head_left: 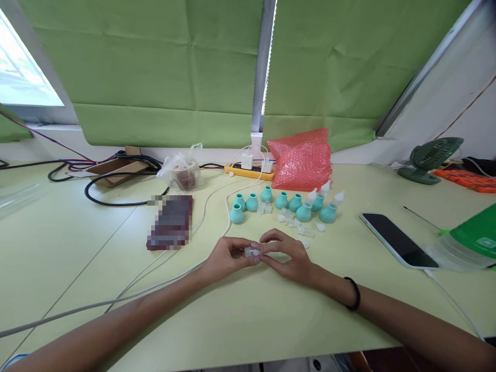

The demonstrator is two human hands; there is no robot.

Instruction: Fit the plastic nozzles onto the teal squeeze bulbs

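Note:
Near the middle of the table, my left hand (228,256) is closed round a small clear plastic piece (251,251). The fingertips of my right hand (289,257) pinch the same piece at its right end. Just beyond the hands stand several turquoise rubber bulbs (281,200). Some at the right carry pointed translucent white tips (312,196); the others show open necks. Between the bulbs and my right hand lie loose clear plastic parts (306,232) and small white pieces (320,227). The fingers partly hide the held piece.
Behind the bulbs are a red bubble-wrap bag (302,163) and a yellow power strip (248,170) with chargers. A white cable (163,281) crosses under my left forearm. To the right lie a phone (399,240), a green-labelled bottle (465,243) and a small fan (428,157).

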